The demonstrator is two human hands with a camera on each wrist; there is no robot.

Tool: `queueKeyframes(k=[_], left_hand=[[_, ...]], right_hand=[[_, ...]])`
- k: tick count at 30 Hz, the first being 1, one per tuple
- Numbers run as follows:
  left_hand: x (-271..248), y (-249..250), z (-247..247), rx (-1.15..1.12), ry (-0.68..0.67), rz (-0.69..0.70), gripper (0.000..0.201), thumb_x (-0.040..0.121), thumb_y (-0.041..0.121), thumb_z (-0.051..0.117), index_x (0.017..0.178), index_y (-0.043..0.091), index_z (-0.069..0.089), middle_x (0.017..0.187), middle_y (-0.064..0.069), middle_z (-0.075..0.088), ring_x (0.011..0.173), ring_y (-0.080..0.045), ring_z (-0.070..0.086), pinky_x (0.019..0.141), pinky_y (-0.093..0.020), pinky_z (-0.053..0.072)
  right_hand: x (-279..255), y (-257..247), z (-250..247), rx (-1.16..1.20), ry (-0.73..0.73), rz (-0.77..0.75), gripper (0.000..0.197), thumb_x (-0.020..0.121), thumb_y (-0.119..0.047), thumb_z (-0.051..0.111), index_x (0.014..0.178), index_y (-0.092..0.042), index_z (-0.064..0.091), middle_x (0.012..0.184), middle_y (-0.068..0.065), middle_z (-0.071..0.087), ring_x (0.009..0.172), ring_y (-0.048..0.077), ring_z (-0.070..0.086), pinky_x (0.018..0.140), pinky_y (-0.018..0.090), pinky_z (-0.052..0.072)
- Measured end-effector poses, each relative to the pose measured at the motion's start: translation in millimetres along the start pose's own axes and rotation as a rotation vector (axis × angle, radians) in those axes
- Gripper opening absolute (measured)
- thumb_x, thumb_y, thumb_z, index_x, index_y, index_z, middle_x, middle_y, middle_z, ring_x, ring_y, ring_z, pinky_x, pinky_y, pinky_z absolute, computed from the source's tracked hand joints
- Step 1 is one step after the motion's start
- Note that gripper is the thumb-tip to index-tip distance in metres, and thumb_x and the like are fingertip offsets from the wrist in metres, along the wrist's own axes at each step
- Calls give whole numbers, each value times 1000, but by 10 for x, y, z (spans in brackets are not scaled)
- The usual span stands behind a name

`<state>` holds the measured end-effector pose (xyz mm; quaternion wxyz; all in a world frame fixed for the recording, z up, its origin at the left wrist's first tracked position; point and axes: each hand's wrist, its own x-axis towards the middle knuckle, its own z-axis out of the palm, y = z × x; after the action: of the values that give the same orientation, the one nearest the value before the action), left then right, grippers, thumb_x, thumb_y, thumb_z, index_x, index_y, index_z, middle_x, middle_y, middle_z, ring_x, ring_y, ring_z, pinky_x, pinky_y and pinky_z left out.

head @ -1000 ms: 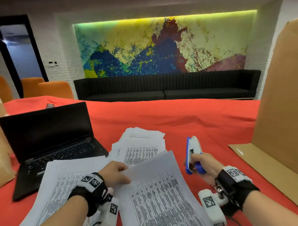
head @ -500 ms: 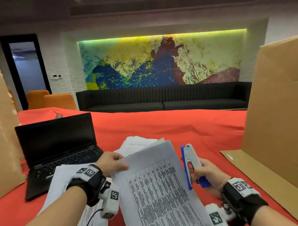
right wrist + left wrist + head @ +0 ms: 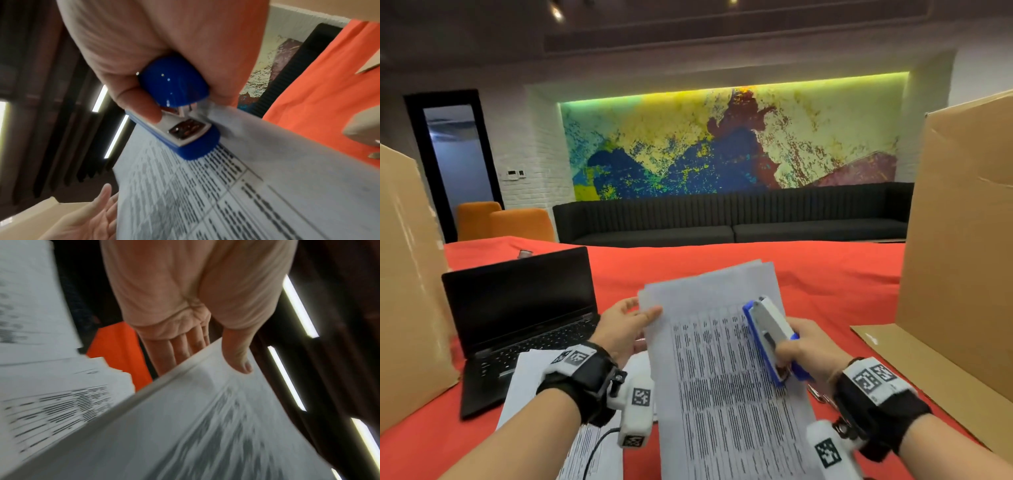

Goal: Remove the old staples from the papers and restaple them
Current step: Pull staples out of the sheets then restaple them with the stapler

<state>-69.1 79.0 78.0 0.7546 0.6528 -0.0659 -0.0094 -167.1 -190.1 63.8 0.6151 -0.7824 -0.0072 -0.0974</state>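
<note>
From the head view I see my left hand (image 3: 623,329) pinching the top-left corner of a raised sheaf of papers (image 3: 722,377), thumb on top. My right hand (image 3: 804,349) is wrapped around a blue-and-white stapler (image 3: 767,335) over the sheets' right side, above the red table (image 3: 825,274).

Left wrist: thumb (image 3: 238,356) on the page, fingers straight beneath.

Right wrist — fingers clamped round the stapler.

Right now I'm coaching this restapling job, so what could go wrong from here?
1. The left hand only pinches the papers at one edge, thumb on top, so the raised sheets may shift before stapling.
2. The right hand holds the stapler over the printed middle, not a corner; a staple could land misplaced.
</note>
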Motion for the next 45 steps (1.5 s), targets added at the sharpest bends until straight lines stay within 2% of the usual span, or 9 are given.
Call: queueKeyframes(k=[5,8,14,26,33,35,37,39,45], left_hand=[[-162,315,376,165,-18,298,31,83,0,70,111,9,61,107,-12,71,93,-22,69,83,-39,57],[-305,458,646,205,22,456,37,81,-1,72,111,15,55,100,2,69,88,-6,67,76,-18,55],[-448,380,665,226,196,538,37,75,15,82,101,20,56,94,3,69,83,-7,66,75,-23,53],[-414,226,640,205,138,493,21,90,7,63,101,19,50,96,0,65,87,-11,64,79,-31,52],[-416,154,635,285,65,378,26,92,3,59,108,20,47,103,3,64,96,-10,63,88,-32,50],[-394,169,628,288,59,351,27,92,2,59,102,25,48,103,3,65,97,-13,64,90,-35,51],[-378,194,615,295,65,339,29,92,1,59,98,27,49,102,0,66,97,-16,65,92,-40,52],[-366,224,597,294,62,340,29,91,-2,58,99,24,50,102,-1,67,98,-18,65,93,-41,51],[-345,252,592,260,25,363,30,91,-6,54,99,22,51,100,-2,69,94,-14,67,87,-34,55]], right_hand=[[-58,-335,-12,105,145,-142,27,48,-4,50,74,-7,53,65,11,40,51,18,33,45,22,28],[-172,-486,3,61,150,-256,35,49,-7,52,83,-9,57,79,10,46,61,22,41,50,30,35],[-313,-468,-56,18,212,-273,33,46,-9,52,77,-17,61,94,7,47,72,20,47,54,32,41],[-286,-329,48,-27,225,-259,35,53,-13,49,83,-28,57,96,7,48,73,17,47,45,12,37],[-193,-204,21,-60,241,-201,31,67,-16,60,95,-29,54,106,10,52,79,18,52,47,15,42],[-103,-176,-38,-129,298,-193,28,78,-23,67,102,-29,55,112,7,51,94,24,56,65,26,53],[-12,-233,-121,-321,447,-253,36,80,-36,68,112,-28,53,115,1,45,109,23,46,94,38,45],[49,-432,-177,-328,581,-358,47,80,-37,70,118,-22,47,115,1,41,110,19,43,100,36,38],[183,-1017,-105,-29,589,-622,58,74,-48,67,117,-24,36,94,-2,54,81,16,58,75,32,52]])
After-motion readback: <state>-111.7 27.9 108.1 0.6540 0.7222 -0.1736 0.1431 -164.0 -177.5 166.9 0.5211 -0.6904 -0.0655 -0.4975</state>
